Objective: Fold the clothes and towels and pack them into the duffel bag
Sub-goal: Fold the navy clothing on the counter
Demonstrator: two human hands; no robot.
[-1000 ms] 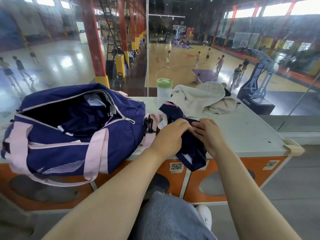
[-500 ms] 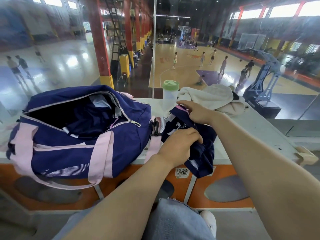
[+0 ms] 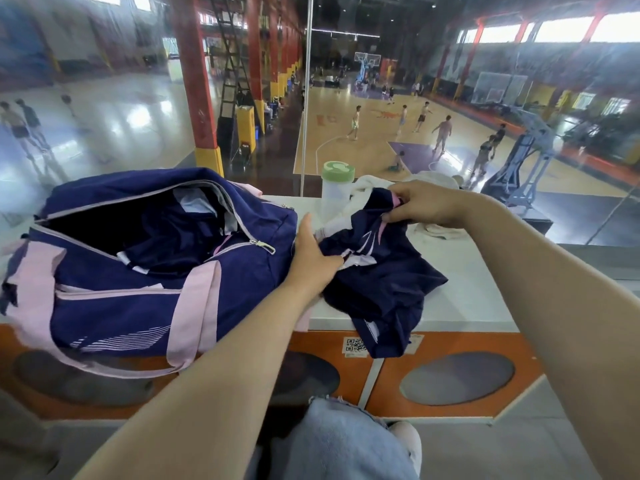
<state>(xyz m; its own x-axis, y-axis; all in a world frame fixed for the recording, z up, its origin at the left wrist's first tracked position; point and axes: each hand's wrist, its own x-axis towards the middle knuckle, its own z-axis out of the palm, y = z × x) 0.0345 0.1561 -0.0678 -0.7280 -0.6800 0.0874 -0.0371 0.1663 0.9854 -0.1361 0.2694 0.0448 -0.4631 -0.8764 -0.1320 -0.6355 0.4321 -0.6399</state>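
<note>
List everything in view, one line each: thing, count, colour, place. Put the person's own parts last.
duffel bag: one, navy with pink straps, unzipped, on the counter's left.
garment: one, navy with pink and white trim, right of the bag, draped over the counter edge.
towels: a pile, off-white, behind the garment.
bottle: one, clear with green lid, at the back.
counter: one, white top, orange front.
left hand: holds the garment's left edge.
right hand: pinches its top.

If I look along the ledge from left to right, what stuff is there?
Open navy duffel bag with pink straps → left hand → clear plastic bottle with green lid → crumpled navy garment with pink trim → right hand
</note>
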